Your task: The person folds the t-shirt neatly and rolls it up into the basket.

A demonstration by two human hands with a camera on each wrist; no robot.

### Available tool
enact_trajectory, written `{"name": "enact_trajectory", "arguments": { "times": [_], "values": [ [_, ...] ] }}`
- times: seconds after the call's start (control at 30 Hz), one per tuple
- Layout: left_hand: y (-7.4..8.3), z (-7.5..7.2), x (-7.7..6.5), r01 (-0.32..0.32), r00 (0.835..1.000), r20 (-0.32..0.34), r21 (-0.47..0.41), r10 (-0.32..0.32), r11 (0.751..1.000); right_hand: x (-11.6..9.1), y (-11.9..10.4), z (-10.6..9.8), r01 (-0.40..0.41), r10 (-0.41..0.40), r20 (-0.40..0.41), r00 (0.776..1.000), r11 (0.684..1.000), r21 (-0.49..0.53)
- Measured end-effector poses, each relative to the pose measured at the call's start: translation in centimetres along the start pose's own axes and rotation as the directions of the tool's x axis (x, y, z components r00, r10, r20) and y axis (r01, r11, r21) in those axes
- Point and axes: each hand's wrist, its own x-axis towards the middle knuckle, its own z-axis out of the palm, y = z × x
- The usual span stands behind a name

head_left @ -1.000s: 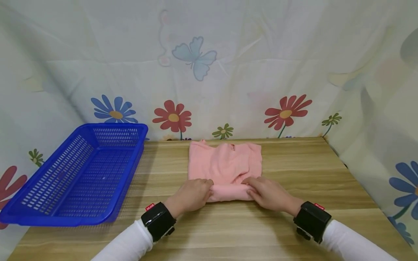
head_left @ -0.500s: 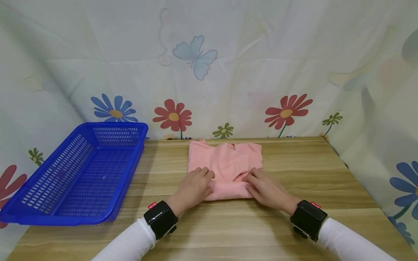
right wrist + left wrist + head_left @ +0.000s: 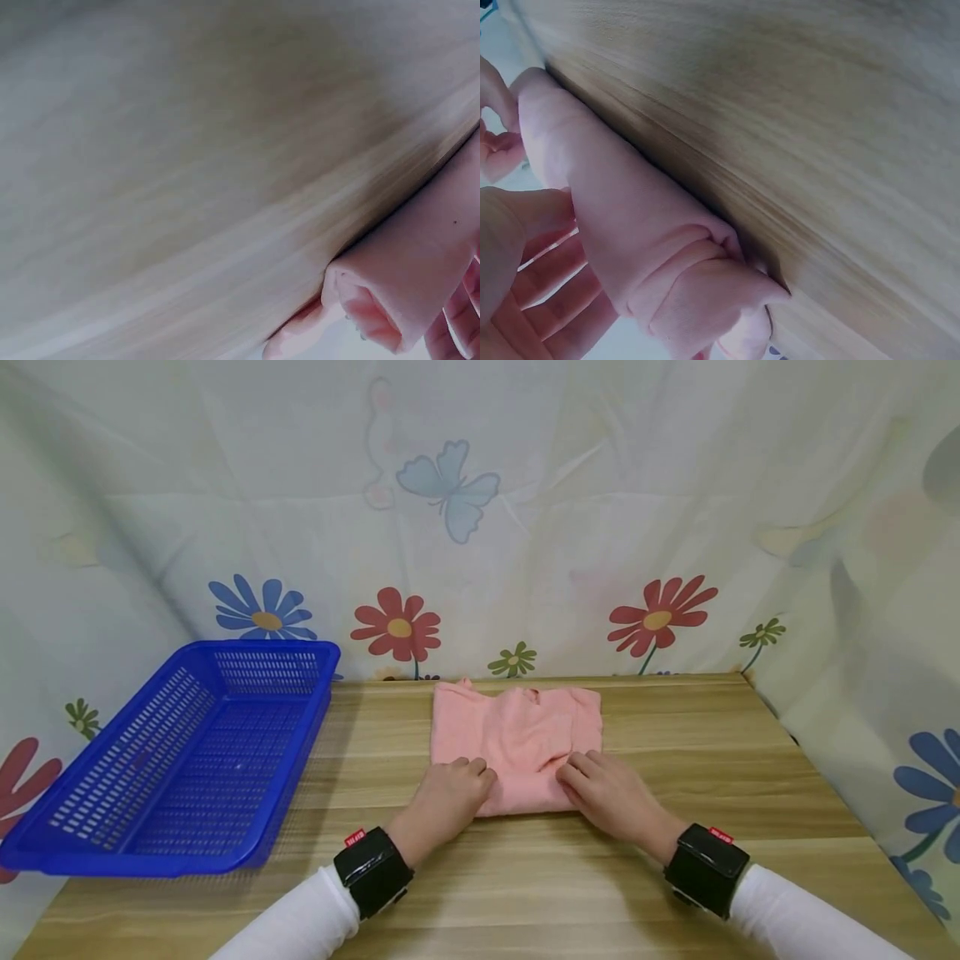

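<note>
A folded pink garment [image 3: 525,727] lies on the wooden table, its near edge turned up into a thick roll [image 3: 525,793]. At the left end of this roll, my left hand [image 3: 454,793] holds the cloth between thumb and curled fingers. My right hand [image 3: 611,793] grips the roll's right part in the same way. In the left wrist view, the left thumb presses on the pink roll [image 3: 622,202], with the fingers behind it. The right wrist view shows the roll's open end [image 3: 375,311] with layered fabric inside, and only some fingers at the frame's edge.
A blue plastic basket [image 3: 288,777] with slotted walls stands at the left of the table [image 3: 525,893]. Behind the table hangs a curtain [image 3: 570,485] printed with flowers and a butterfly. Both wrists wear black bands [image 3: 373,872].
Both hands have shifted slightly on the roll, the left fingers lifting and lowering again. The rolled edge has moved a little away from me, toward the back of the table.
</note>
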Motion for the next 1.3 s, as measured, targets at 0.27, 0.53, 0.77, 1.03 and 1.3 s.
{"name": "enact_trajectory", "arguments": {
  "times": [0.27, 0.53, 0.77, 1.03, 1.3],
  "values": [
    [0.0, 0.1, -0.6, -0.002, 0.991, 0.134, -0.022, 0.005, 1.000, -0.8, 0.0, 0.0, 0.007, -0.007, 0.076, 0.997, 1.000, -0.005],
    [-0.3, 0.6, -0.5, 0.009, 0.991, 0.135, -0.034, -0.004, 0.999, -0.9, 0.7, 0.5, 0.026, -0.021, 0.136, 0.990, 0.999, -0.035],
    [-0.7, 0.4, -0.2, 0.027, 0.986, 0.168, -0.064, -0.016, 0.998, -0.2, 0.6, -0.2, -0.021, 0.018, 0.193, 0.981, 1.000, 0.014],
    [-1.1, -0.1, -0.1, 0.022, 0.972, 0.234, -0.131, 0.009, 0.991, 0.4, 0.6, -1.0, -0.134, 0.099, 0.313, 0.945, 0.987, 0.093],
    [-1.7, -0.5, 0.6, 0.063, 0.938, 0.347, -0.242, 0.025, 0.968, 1.1, 1.2, -1.4, -0.241, 0.131, 0.400, 0.907, 0.940, 0.240]
  ]
}}
